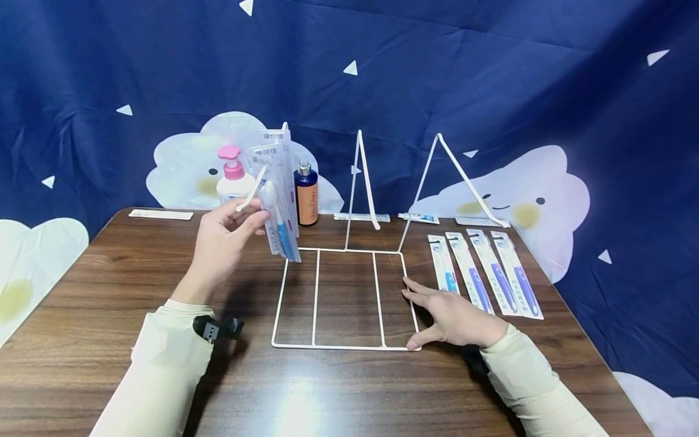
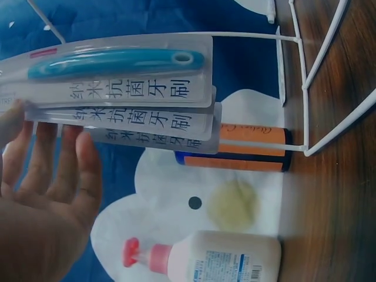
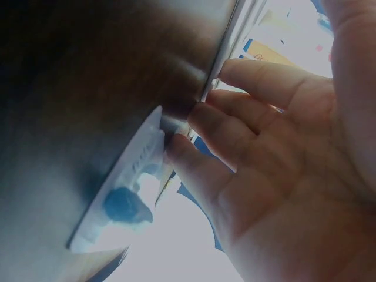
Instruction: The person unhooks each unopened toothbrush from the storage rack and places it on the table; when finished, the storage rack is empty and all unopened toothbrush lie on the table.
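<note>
1. Left hand (image 1: 221, 240) is raised over the bench (image 1: 82, 315), fingers nearly straight, steadying a stack of packaged toothbrushes (image 1: 278, 200) that stands upright at the back-left corner of the white wire rack (image 1: 344, 297). The left wrist view shows the fingertips (image 2: 56, 147) against the pack edges. It looks more like a light pinch or press than a full wrap; thumb contact isn't clear.
2. Right hand (image 1: 450, 315) lies flat on the bench, fingers extended and holding nothing, touching the rack's right rail. The right wrist view confirms fingers (image 3: 194, 117) on the wire.
3. Handling, the packs: clear blister over printed card, so likely light, thin, slick and a bit floppy. At least three in the stack, so they may slide on each other. Best hold is across the flat faces near mid-length, squeezing the whole stack.
4. Handling, the rack: thin coated wire, rigid and light, with a flat base grid and two A-shaped uprights at the back. It will probably skate on smooth wood, so pinning a rail makes sense.
5. Four more toothbrush packs (image 1: 486, 273) lie flat in a row right of the rack, just beside the right hand.
6. Behind the stack: a pump bottle (image 1: 235, 179) with a pink head, smooth white plastic, and a dark blue bottle (image 1: 306, 194) with an orange label. Both are upright.
7. The bench is dark wood grain with a glossy finish.
</note>
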